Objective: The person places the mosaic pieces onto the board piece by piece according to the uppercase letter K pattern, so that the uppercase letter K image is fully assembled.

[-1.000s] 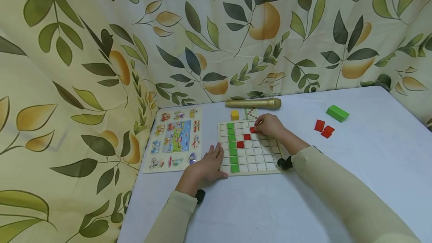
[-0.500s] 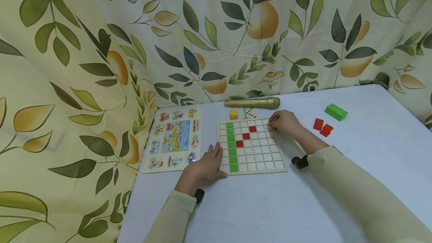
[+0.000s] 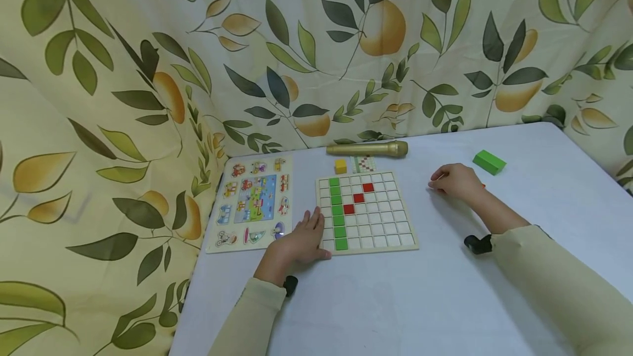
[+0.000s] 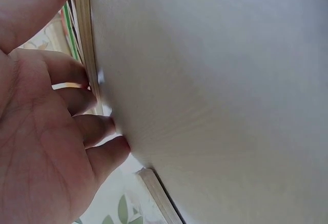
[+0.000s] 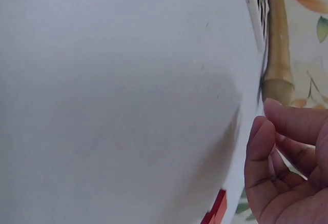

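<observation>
My left hand (image 3: 301, 238) rests against the left side and near left corner of a wooden grid board (image 3: 390, 224), fingers extended over its edge. In the left wrist view the fingers (image 4: 105, 157) touch the board's pale edge (image 4: 84, 29). On the grid, green tiles (image 3: 338, 210) run down one column and red tiles (image 3: 358, 198) form a short diagonal. My right hand (image 3: 457, 183) is over the table to the right of the board, its fingers loosely bent with nothing between them. It mostly hides the loose red tiles (image 5: 218, 208), which show beneath it in the right wrist view.
A picture puzzle board (image 3: 222, 232) lies left of the grid. Behind the grid are a yellow cube (image 3: 340, 166), a small pattern card (image 3: 364, 164) and a gold microphone (image 3: 368, 149). A green block (image 3: 489, 162) lies at right. A leaf-print curtain (image 3: 316, 59) hangs behind the table.
My right hand has left the farthest red tile on the grid and moved right, off the board, to the loose red tiles. The left hand has stayed at the board's edge.
</observation>
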Tool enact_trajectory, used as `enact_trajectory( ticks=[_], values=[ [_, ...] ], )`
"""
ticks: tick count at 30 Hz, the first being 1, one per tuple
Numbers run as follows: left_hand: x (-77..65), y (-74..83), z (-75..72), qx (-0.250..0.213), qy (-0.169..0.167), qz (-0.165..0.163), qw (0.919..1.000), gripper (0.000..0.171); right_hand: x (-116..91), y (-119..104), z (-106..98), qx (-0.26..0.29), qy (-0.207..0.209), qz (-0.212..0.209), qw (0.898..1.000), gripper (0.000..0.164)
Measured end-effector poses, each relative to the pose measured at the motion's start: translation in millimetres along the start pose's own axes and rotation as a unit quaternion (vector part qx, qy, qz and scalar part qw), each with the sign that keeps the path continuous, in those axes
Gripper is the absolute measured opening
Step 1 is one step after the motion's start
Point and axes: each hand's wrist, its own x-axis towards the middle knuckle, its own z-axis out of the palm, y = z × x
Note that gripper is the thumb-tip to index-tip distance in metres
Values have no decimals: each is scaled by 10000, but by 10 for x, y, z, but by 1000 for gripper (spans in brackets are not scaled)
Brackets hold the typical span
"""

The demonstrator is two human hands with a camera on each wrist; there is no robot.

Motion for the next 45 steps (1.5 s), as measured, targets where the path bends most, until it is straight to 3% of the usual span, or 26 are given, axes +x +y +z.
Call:
enact_trajectory(
  ticks=[8, 16, 26, 45],
  values=[
    [23, -20, 17, 9, 20, 62, 10000, 98, -150, 231, -140, -38, -5, 139, 9999, 30],
    [11, -17, -5, -22, 21, 57, 10000, 97, -308, 438, -294, -263, 241, 190, 9992, 36],
    [-3, -4, -4, -63, 4, 23, 10000, 97, -385, 722, -359, -116, 354, 617, 9974, 44],
    [6, 3, 1, -77, 25, 40, 10000, 97, -437, 677, -340, -59, 454, 576, 9973, 39]
  ],
)
